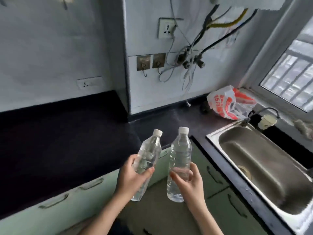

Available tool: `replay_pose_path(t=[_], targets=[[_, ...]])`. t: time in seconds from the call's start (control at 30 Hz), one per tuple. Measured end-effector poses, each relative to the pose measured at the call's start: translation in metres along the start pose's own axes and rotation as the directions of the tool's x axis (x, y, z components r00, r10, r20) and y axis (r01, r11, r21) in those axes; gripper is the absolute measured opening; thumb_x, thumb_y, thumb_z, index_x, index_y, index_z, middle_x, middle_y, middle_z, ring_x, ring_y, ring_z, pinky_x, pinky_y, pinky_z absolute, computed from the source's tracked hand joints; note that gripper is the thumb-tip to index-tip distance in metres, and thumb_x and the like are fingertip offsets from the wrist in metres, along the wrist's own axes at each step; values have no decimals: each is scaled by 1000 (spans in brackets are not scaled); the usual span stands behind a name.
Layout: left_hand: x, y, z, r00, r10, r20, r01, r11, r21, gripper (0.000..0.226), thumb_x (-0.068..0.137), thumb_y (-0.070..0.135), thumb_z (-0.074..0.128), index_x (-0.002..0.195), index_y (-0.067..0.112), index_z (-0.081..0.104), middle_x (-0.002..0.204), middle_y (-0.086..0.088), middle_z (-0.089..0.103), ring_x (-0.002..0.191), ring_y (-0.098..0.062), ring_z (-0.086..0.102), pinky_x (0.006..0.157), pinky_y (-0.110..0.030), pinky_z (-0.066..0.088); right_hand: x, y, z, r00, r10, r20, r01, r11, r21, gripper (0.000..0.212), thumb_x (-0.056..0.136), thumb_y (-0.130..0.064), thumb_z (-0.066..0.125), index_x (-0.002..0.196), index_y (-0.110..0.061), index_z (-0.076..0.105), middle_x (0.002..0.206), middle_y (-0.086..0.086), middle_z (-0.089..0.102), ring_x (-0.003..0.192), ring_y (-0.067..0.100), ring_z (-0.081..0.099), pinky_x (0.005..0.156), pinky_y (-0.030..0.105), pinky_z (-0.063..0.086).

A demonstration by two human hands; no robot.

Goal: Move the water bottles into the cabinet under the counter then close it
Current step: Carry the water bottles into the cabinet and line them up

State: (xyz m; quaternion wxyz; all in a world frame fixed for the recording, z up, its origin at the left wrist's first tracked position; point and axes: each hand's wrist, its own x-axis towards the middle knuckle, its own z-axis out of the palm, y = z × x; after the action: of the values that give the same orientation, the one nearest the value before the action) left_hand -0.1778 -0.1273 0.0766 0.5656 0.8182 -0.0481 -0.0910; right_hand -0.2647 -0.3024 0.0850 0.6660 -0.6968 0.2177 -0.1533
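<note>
My left hand (131, 178) grips a clear water bottle with a white cap (149, 155), tilted to the right. My right hand (189, 181) grips a second clear bottle with a white cap (180, 156), held nearly upright. Both bottles hang in the air in front of the inner corner of the black counter (59, 141). Pale green cabinet doors with metal handles (214, 177) run under the counter on both sides of the corner, and those in view are closed.
A steel sink (264, 168) is set into the counter at the right, with a tap and a small cup behind it. A white and red plastic bag (228, 103) lies near the window. Loose wires and sockets hang on the wall.
</note>
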Motion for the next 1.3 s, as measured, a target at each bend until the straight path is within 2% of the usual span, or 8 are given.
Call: replay_pose_path(t=[0.23, 0.4, 0.53, 0.67, 0.8, 1.07, 1.17, 1.3], targets=[[-133, -26, -44, 819, -183, -544, 124, 982, -143, 45, 62, 42, 84, 100, 30, 62, 89, 12, 73, 79, -4, 70, 72, -32, 56, -30, -20, 29, 838, -7, 545, 27, 999, -29, 42, 76, -4, 82, 110, -11, 59, 94, 8, 76, 81, 24, 75, 68, 29, 58], [-254, -46, -70, 558, -302, -773, 204, 953, -225, 44, 63, 39, 85, 98, 27, 62, 85, 11, 73, 76, -3, 68, 68, -29, 52, -103, -17, 59, 616, 18, 788, 61, 996, -71, 42, 76, -3, 82, 111, -12, 59, 94, 5, 77, 81, 22, 75, 67, 26, 58], [-365, -74, -74, 321, -406, -856, 277, 904, -325, 39, 63, 36, 86, 94, 33, 61, 83, 17, 70, 73, 2, 66, 66, -26, 51, -177, 5, 83, 386, 72, 919, 173, 974, -149, 40, 75, -8, 84, 106, -18, 61, 91, 5, 76, 80, 24, 74, 74, 41, 61], [-478, -97, -75, 63, -492, -868, 287, 842, -457, 36, 69, 29, 86, 95, 32, 61, 82, 18, 70, 71, 2, 66, 67, -28, 52, -274, 24, 116, 169, 143, 975, 286, 940, -188, 52, 68, -17, 88, 110, -29, 60, 93, -3, 76, 79, 13, 74, 74, 39, 60], [-596, -116, -87, -140, -531, -836, 289, 785, -548, 41, 71, 39, 84, 102, 31, 58, 85, 18, 66, 74, 8, 61, 61, -12, 44, -398, 42, 153, -26, 131, 991, 355, 928, -114, 52, 65, -12, 90, 108, -25, 63, 85, -6, 75, 74, 7, 71, 67, 22, 54], [-839, -158, -110, -514, -582, -630, 132, 672, -729, 40, 68, 42, 83, 99, 33, 59, 84, 11, 71, 76, -8, 68, 64, -27, 52, -655, 93, 188, -362, 218, 906, 435, 900, -43, 51, 61, -17, 93, 98, -30, 61, 83, -4, 74, 74, 9, 71, 65, 21, 52], [-890, -164, -132, -595, -573, -563, 70, 661, -747, 40, 69, 39, 84, 99, 31, 59, 82, 9, 71, 74, -8, 68, 57, -22, 46, -716, 90, 205, -452, 220, 864, 435, 900, -1, 52, 62, -16, 93, 103, -28, 62, 86, -10, 74, 76, 5, 71, 66, 20, 54], [-922, -184, -185, -595, -603, -531, -13, 668, -744, 32, 73, 25, 83, 92, 28, 58, 66, 16, 70, 56, 1, 65, 44, -10, 43, -780, 83, 253, -500, 234, 834, 420, 908, -3, 51, 65, -17, 91, 105, -28, 62, 90, -8, 74, 80, 8, 72, 69, 23, 56]])
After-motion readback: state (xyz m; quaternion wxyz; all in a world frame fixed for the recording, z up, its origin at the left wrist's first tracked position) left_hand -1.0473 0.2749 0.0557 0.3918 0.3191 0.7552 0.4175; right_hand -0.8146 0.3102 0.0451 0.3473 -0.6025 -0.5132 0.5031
